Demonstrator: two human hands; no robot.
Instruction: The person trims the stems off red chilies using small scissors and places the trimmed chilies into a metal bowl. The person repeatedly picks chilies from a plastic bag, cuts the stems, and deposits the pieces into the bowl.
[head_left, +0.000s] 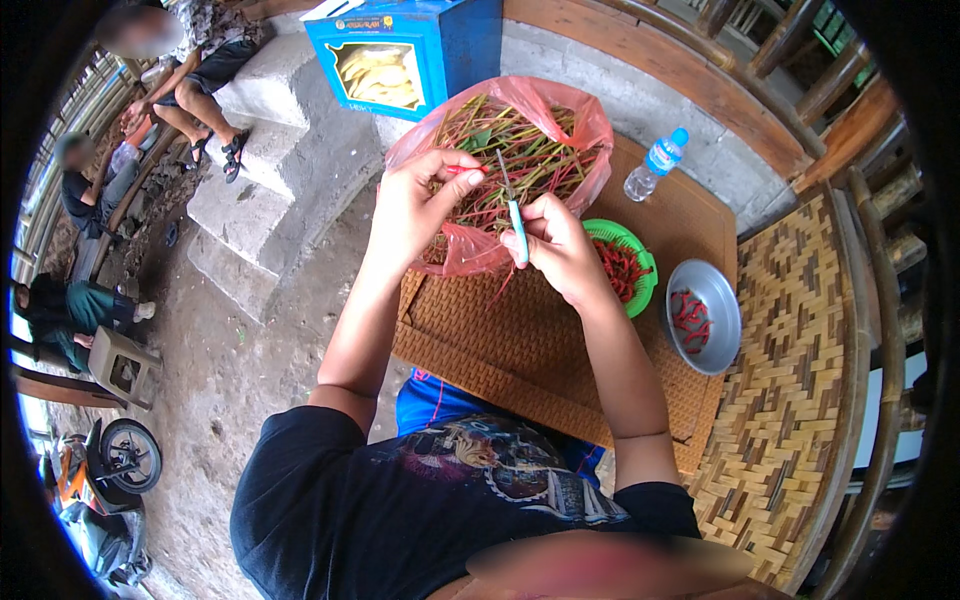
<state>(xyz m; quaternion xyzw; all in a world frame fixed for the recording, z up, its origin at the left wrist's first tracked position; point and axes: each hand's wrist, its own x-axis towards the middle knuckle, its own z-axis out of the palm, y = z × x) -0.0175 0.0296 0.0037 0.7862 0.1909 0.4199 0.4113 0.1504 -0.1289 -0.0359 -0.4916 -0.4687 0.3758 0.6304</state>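
Observation:
Between the thumb and fingers of my left hand (425, 204) is a small red chili pepper (466, 169). My right hand (553, 244) grips a small knife (514, 214) by its light-blue handle, the narrow blade pointing up and away from me. Both hands are raised over an open red plastic bag (592, 112) stuffed with green and reddish plant stems (517, 124). Partly hidden behind my right hand, a green plastic basket (651, 281) holds many red chilies (621, 262). Farther right stands a grey metal bowl (724, 300) with several red chilies (690, 319) in it.
A water bottle (656, 165) with a blue cap stands on the brown woven-top table (480, 330). Behind the bag is a blue box (469, 52) with a window. Concrete steps (247, 157), seated people (210, 75) and a motorcycle (105, 480) are at left; woven bamboo matting (780, 360) lies right.

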